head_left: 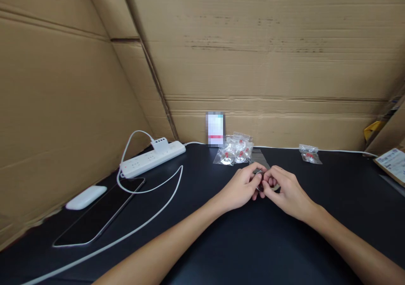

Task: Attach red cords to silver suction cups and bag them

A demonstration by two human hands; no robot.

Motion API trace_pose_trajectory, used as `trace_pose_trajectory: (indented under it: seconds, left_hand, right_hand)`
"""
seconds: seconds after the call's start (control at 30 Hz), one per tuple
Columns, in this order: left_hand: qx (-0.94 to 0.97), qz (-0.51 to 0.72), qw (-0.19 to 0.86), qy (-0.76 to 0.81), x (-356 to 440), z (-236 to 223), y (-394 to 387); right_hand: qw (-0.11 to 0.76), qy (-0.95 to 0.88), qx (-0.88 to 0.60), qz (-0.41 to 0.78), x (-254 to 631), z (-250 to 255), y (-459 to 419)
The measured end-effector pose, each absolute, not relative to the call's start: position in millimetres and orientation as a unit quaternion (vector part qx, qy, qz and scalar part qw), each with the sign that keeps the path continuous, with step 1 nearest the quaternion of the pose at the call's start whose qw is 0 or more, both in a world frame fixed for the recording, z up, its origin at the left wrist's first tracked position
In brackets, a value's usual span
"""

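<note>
My left hand (pixel 245 186) and my right hand (pixel 283 188) meet above the black table, fingertips almost touching. Between the left fingers is a small round metal piece (pixel 258 187), largely covered, with a hint of dark red beside it. My right thumb and index finger pinch at the same spot. Under the right fingers the edge of a pale ring-shaped thing (pixel 276 188) shows; its kind is unclear. Just behind the hands lies a flat clear plastic bag (pixel 260 157). Left of it are several small clear bags (pixel 236 152), holding silvery round pieces with red parts.
Another small bag (pixel 310 154) with a red part lies at the back right. A white power strip (pixel 153 159), a cable (pixel 148 218), a phone (pixel 98 217) and a white case (pixel 86 197) occupy the left. Cardboard walls (pixel 272 74) enclose the table; a labelled package (pixel 393 163) sits far right.
</note>
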State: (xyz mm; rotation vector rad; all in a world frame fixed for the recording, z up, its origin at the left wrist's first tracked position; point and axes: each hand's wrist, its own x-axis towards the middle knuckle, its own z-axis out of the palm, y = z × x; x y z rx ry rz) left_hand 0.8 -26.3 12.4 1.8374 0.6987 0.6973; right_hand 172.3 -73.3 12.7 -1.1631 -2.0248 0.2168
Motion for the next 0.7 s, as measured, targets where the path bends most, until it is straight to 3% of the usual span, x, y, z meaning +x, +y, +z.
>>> trace_pose_trajectory:
  seconds: [0.17,0.33,0.47,0.57,0.7]
  left_hand:
    - [0.808,0.298,0.385,0.332,-2.8,18.1,-25.6]
    - [0.824,0.324,0.296,0.359,-5.8,19.1,-21.5]
    - [0.827,0.324,0.235,0.395,-11.3,12.2,-13.0]
    - [0.833,0.291,0.245,0.402,-12.9,7.9,-9.6]
    - [0.845,0.264,0.222,0.409,-11.7,6.6,-12.5]
  right_hand:
    - [0.431,-0.743,-0.487,0.156,176.3,11.6,-70.5]
    - [0.478,-0.660,-0.495,0.301,179.3,10.3,-65.3]
    - [0.524,-0.636,-0.499,0.268,188.4,17.9,-64.0]
    - [0.478,-0.692,-0.510,0.182,193.4,24.0,-67.0]
    - [0.338,-0.803,-0.478,0.114,186.4,23.2,-74.6]
